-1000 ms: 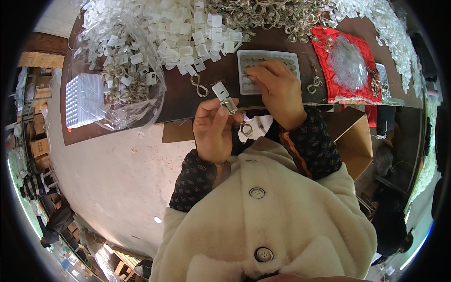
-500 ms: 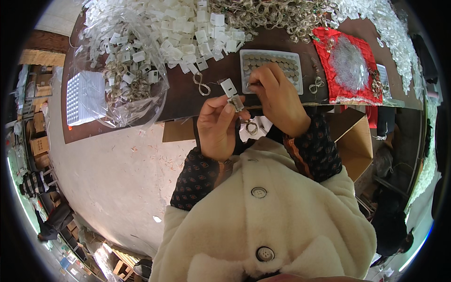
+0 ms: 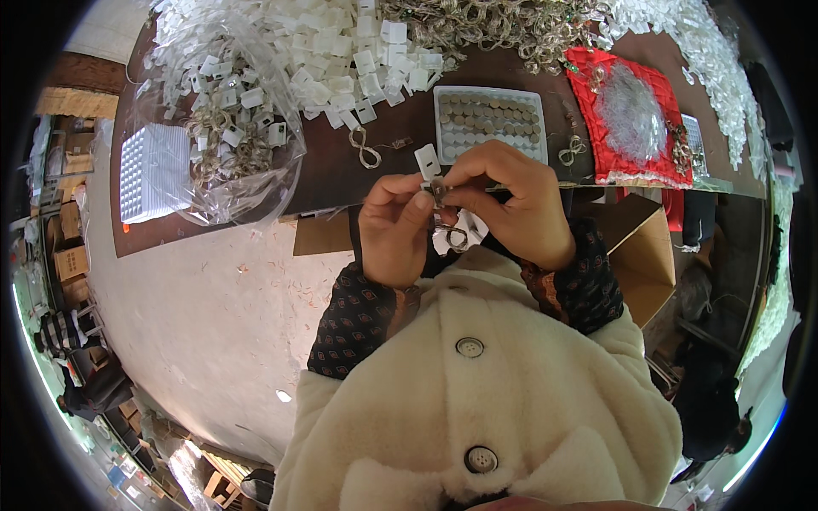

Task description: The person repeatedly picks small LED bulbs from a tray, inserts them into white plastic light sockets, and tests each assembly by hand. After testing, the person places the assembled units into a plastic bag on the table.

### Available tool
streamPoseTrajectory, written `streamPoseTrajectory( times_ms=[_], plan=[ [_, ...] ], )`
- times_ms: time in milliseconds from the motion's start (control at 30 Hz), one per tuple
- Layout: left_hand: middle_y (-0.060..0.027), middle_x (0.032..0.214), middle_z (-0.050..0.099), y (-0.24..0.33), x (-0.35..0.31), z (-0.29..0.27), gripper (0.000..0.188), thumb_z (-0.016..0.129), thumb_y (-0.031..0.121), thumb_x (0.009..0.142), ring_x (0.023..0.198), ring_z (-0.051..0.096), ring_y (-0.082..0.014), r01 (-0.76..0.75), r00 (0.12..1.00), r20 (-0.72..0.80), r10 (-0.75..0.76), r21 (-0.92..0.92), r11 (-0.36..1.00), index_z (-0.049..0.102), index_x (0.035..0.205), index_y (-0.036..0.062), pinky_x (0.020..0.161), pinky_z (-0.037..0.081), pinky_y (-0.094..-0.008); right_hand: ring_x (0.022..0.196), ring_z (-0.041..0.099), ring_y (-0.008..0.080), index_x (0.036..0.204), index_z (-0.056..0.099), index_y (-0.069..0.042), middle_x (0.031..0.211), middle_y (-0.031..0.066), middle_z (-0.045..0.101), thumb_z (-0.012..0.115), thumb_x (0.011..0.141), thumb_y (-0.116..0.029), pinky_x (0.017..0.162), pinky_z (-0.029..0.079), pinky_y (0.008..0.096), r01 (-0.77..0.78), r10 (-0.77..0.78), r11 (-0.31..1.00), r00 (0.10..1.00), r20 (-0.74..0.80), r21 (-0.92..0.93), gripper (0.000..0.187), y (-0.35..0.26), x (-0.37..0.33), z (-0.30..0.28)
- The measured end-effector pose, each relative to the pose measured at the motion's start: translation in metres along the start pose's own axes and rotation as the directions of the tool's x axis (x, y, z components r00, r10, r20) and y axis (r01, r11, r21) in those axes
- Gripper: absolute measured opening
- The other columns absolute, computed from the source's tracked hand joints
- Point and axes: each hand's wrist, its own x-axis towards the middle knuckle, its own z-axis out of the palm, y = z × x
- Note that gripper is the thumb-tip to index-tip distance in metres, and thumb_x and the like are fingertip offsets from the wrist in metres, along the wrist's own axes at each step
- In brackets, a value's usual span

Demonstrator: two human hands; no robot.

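At the table's near edge (image 3: 328,192), your left grip (image 3: 394,228) pinches an unclosed white plastic box (image 3: 428,160), contents of your right grip (image 3: 521,203) indiscernible.

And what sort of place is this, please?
Probably an assembly workshop or small factory: the brown worktable holds a heap of white plastic cases, a pile of coiled wire bundles, and a white tray with rows of small round discs, perhaps button cells.
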Motion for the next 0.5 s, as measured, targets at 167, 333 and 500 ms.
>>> streamPoseTrajectory(
  times_ms=[167, 333, 500],
  plan=[
    [-0.0143, 0.099, 0.070, 0.001, -0.001, 0.003, 0.018, 0.059, 0.001, 0.098, 0.083, 0.067, -0.0232, 0.044, 0.999, -0.007, -0.045, -0.046, 0.998, 0.059, 0.116, 0.0025, 0.076, 0.055, -0.0364, 0.077, 0.068, 0.0229, 0.093, 0.069, -0.001, 0.087, 0.0106, 0.068, 0.071, 0.077, 0.012, 0.068, 0.055, 0.0306, 0.235, -0.262, 0.948, 0.959, -0.105, -0.215, 0.021, 0.000, -0.003, 0.009],
    [-0.0142, 0.099, 0.070, 0.001, -0.002, 0.002, 0.018, 0.059, 0.002, 0.098, 0.083, 0.067, -0.0235, 0.051, 0.999, -0.016, -0.052, -0.056, 0.997, 0.059, 0.116, 0.0030, 0.077, 0.054, -0.0363, 0.078, 0.068, 0.0253, 0.094, 0.070, -0.003, 0.087, 0.0106, 0.069, 0.069, 0.079, 0.012, 0.070, 0.055, 0.0333, 0.387, -0.418, 0.876, 0.907, -0.057, -0.287, 0.022, 0.007, -0.001, 0.012],
    [-0.0150, 0.103, 0.069, 0.000, 0.002, -0.004, 0.017, 0.059, 0.004, 0.099, 0.084, 0.067, -0.0230, 0.054, 0.997, -0.058, -0.058, -0.068, 0.996, 0.060, 0.116, 0.0037, 0.080, 0.055, -0.0367, 0.081, 0.069, 0.0282, 0.098, 0.072, -0.003, 0.088, 0.0110, 0.070, 0.068, 0.079, 0.012, 0.070, 0.055, 0.0348, 0.415, -0.440, 0.864, 0.897, -0.026, -0.286, 0.025, 0.015, 0.004, 0.016]
  ],
)
